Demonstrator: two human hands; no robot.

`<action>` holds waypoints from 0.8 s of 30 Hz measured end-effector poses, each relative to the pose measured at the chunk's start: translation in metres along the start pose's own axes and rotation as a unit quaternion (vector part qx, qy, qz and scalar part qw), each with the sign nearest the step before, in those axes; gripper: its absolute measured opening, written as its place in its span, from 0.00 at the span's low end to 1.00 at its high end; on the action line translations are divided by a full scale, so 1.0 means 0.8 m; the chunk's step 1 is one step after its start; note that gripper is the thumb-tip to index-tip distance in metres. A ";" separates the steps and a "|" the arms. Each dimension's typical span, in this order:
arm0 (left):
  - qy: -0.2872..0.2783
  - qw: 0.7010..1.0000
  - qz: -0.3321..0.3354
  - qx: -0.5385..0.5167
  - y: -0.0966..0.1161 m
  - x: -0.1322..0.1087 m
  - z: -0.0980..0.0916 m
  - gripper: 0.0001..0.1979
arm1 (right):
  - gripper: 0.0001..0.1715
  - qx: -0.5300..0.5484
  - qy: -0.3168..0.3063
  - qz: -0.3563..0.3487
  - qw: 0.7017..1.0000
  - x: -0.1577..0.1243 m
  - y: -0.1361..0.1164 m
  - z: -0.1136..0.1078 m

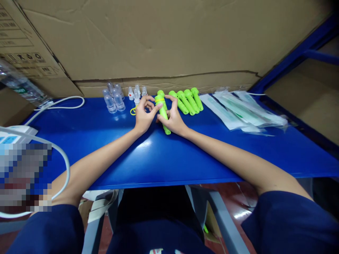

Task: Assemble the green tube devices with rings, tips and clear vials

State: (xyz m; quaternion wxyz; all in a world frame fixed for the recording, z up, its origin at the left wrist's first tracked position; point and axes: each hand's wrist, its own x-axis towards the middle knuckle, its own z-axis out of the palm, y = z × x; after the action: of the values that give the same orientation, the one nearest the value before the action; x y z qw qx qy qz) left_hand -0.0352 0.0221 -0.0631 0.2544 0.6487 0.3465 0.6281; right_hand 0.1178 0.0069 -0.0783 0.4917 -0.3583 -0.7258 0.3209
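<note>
A bright green plastic tube with a wider head, shaped like a small flashlight [163, 112], stands tilted between my hands. My right hand [174, 119] grips its body, with the index finger reaching up by the head. My left hand [144, 114] has its fingers curled and its thumb pressed to the tube near a yellow band [159, 100] round the neck. Beside the left hand lies a loose yellow ring [132, 111]. Several similar green tubes [187, 101] lie in a row just right of my right hand.
Behind my left hand stand several clear plastic cylinders [113, 100] and small clear caps [136, 94]. Flat plastic-wrapped packets [241, 110] are piled on the blue table [148, 165] at right. A bottle [23, 86], white cable [65, 155] and power strip [23, 132] occupy the left side. Cardboard [159, 42] walls the back.
</note>
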 end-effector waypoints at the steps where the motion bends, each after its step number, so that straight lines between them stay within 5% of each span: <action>1: 0.000 1.000 0.006 0.000 0.000 0.000 0.000 0.25 | 0.41 0.002 0.004 -0.005 1.000 0.000 -0.001 0.001; 24: -0.016 1.000 0.001 -0.002 0.001 0.000 0.000 0.25 | 0.35 0.017 -0.009 0.018 1.000 -0.002 -0.006 -0.004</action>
State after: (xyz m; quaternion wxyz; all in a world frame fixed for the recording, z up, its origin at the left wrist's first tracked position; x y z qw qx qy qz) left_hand -0.0353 0.0218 -0.0623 0.2606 0.6588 0.3406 0.6181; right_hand 0.1204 0.0032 -0.0745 0.4850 -0.3604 -0.7181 0.3453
